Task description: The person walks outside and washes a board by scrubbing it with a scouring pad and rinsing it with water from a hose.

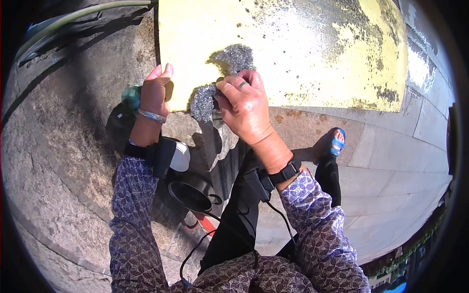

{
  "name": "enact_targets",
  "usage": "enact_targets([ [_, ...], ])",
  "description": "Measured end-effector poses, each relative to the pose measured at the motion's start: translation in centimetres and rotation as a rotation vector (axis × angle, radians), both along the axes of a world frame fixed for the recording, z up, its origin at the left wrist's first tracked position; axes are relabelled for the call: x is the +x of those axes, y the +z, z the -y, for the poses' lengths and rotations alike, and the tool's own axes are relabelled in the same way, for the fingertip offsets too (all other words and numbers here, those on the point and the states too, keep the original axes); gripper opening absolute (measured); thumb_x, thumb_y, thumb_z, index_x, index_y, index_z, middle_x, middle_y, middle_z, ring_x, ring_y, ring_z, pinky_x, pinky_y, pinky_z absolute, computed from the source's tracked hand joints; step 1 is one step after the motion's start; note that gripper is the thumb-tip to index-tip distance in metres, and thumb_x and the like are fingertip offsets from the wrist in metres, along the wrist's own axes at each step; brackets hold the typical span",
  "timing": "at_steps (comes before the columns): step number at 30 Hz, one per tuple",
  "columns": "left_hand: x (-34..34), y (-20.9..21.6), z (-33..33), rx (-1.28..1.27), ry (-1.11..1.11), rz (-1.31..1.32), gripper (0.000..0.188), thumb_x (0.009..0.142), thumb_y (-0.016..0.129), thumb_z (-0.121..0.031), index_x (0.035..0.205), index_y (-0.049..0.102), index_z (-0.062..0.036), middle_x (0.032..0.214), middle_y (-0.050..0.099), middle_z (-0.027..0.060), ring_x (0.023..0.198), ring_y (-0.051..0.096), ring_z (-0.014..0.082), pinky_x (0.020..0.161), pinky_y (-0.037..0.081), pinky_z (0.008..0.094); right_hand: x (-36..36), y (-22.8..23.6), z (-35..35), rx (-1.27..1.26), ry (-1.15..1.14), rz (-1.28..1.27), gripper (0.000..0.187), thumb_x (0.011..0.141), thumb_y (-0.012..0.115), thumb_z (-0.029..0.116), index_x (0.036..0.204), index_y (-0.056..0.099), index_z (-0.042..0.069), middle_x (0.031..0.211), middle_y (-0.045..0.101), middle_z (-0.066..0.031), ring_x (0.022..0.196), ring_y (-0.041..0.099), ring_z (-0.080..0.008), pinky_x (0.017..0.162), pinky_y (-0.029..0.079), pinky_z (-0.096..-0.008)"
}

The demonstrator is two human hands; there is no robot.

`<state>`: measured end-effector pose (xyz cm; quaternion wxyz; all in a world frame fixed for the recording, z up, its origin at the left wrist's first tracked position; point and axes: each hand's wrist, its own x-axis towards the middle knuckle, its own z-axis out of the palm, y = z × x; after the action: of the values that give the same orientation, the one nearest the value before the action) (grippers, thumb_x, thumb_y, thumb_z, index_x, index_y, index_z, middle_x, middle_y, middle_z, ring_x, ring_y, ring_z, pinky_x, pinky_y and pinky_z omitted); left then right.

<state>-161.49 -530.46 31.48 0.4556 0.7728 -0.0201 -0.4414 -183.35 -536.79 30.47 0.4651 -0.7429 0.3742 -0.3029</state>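
A flat yellow board with dark specks and stains spans the upper middle. My left hand grips the board's left edge near its lower corner, some fingers hidden. My right hand is closed, its fingertips pressed down on clumped silvery steel wool at the board's near edge. More of the steel wool shows beyond my knuckles. The middle of it is hidden under my fingers.
A black round pot stands below my left forearm. Something green and see-through is beside my left wrist. A hose curves along the upper left. My foot in a blue sandal rests on stone paving. Cables hang from wrist-worn devices.
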Motion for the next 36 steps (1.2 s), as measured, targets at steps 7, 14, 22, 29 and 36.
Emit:
enact_targets([
  [7, -2.9, 2.4, 2.2, -0.004, 0.072, -0.089, 0.035, 0.088, 0.051, -0.017, 0.117, 0.045, 0.0026, 0.107, 0.055, 0.01, 0.098, 0.054, 0.0155, 0.084, 0.044, 0.0278, -16.3, -9.0, 5.5, 0.646, -0.675, -0.183, 0.023, 0.072, 0.059, -0.005, 0.093, 0.065, 0.002, 0.091, 0.058, -0.0105, 0.094, 0.051, -0.0209, 0.079, 0.046, -0.0305],
  [14, -3.4, 2.9, 2.4, -0.203, 0.026, -0.354, 0.053, 0.092, 0.032, -0.045, 0.117, 0.045, 0.0006, 0.111, 0.054, 0.011, 0.103, 0.051, 0.0209, 0.091, 0.039, 0.0341, 4.9, 1.7, -3.9, -0.041, 0.144, 0.03, 0.03, 0.058, 0.059, -0.002, 0.087, 0.059, 0.005, 0.098, 0.057, -0.008, 0.097, 0.048, -0.0314, 0.08, 0.04, -0.0401],
  [22, -2.7, 2.1, -0.7, -0.283, -0.01, -0.523, 0.068, 0.087, 0.033, -0.056, 0.124, 0.038, 0.0006, 0.121, 0.049, 0.0113, 0.111, 0.048, 0.0205, 0.094, 0.039, 0.0341, -8.1, -2.4, 0.9, 0.094, -0.127, -0.32, 0.025, 0.061, 0.058, -0.011, 0.081, 0.061, 0.003, 0.088, 0.059, -0.0095, 0.092, 0.051, -0.0288, 0.078, 0.044, -0.0365],
  [29, -2.4, 2.2, -2.3, -0.337, 0.067, -0.583, 0.077, 0.084, 0.028, -0.064, 0.131, 0.029, -0.0027, 0.125, 0.045, 0.0095, 0.113, 0.046, 0.0208, 0.095, 0.037, 0.035, 6.5, 0.7, 0.2, -0.016, 0.193, 0.002, 0.024, 0.061, 0.062, -0.004, 0.083, 0.063, 0.006, 0.093, 0.061, -0.0065, 0.095, 0.052, -0.0294, 0.082, 0.041, -0.037],
  [36, -3.8, 1.8, -1.6, -0.257, 0.049, -0.388, 0.042, 0.09, 0.047, -0.037, 0.116, 0.049, -0.0045, 0.11, 0.055, 0.004, 0.101, 0.051, 0.0118, 0.087, 0.04, 0.0276, 1.7, -5.0, 11.8, -0.196, -0.166, -0.37, 0.021, 0.073, 0.054, -0.003, 0.091, 0.064, 0.003, 0.103, 0.06, -0.0145, 0.1, 0.055, -0.0296, 0.087, 0.044, -0.0339],
])
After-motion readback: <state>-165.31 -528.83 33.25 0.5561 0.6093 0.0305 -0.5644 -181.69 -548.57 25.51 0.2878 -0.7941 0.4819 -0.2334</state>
